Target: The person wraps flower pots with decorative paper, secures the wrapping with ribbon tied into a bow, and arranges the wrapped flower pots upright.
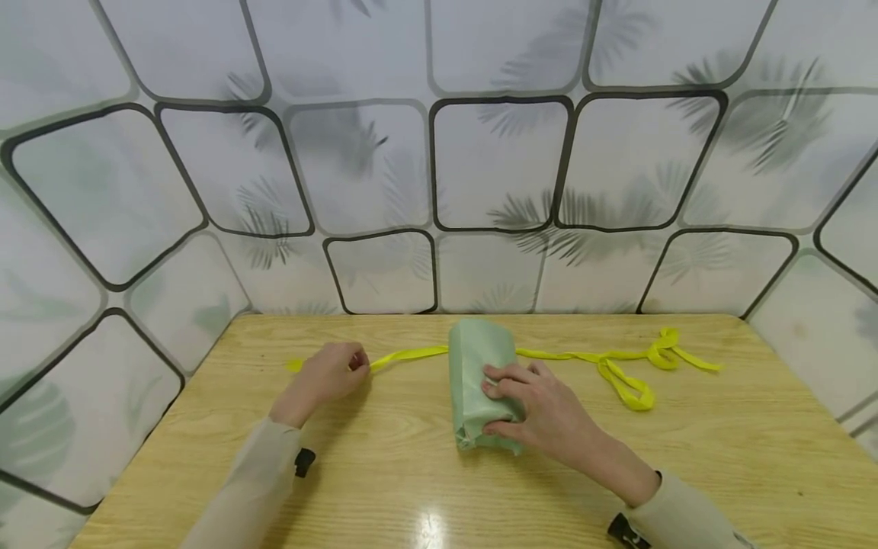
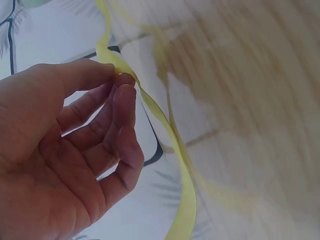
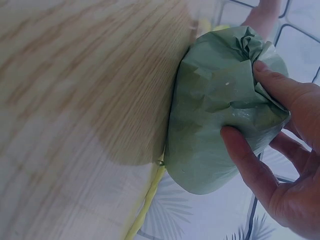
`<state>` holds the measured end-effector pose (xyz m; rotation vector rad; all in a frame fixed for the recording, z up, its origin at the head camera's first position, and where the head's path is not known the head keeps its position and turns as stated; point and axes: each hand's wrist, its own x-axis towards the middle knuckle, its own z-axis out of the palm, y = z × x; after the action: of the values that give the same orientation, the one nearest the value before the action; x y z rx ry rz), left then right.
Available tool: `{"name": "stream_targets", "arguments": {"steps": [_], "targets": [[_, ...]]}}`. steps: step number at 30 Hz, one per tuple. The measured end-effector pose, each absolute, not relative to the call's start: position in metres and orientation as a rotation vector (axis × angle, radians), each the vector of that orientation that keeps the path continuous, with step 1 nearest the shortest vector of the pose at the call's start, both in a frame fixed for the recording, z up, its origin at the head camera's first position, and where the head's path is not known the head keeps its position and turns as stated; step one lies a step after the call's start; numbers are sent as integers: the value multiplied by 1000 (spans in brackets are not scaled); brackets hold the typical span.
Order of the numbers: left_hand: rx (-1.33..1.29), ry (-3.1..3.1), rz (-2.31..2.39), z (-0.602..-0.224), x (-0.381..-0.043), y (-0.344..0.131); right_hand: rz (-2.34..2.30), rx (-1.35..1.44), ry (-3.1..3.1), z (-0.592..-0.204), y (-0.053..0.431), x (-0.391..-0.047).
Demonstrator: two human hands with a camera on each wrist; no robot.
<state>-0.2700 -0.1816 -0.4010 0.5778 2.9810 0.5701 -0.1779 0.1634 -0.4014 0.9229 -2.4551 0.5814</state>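
A parcel wrapped in pale green paper (image 1: 473, 385) sits on the table, its near end creased and folded. My right hand (image 1: 549, 415) holds it from the right, fingers spread over the top and thumb at the near end. The right wrist view shows the fingertips against the crumpled green wrapping (image 3: 210, 110). A yellow ribbon (image 1: 411, 354) runs beneath the parcel and out on both sides. To the left of the parcel, my left hand (image 1: 331, 374) pinches the ribbon between thumb and forefinger. In the left wrist view the pinched ribbon (image 2: 184, 200) hangs past the curled fingers.
The ribbon's right part (image 1: 627, 385) lies in loose loops on the light wooden table (image 1: 384, 488). Patterned white fabric walls (image 1: 501, 164) rise around the table's back and sides.
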Motion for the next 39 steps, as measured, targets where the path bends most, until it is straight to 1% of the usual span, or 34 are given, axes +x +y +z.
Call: {"name": "stream_targets", "arguments": {"steps": [9,30,39], "targets": [[604,2998,576,-402,-260,-198,585,918,-2467,-401,163,-177],[456,3005,534,-399,-253,-221,587,908,-2478,-401,163,-177],[462,3036,537,-396,-251,-237,586,904,-2477,-401,162,-176]]}}
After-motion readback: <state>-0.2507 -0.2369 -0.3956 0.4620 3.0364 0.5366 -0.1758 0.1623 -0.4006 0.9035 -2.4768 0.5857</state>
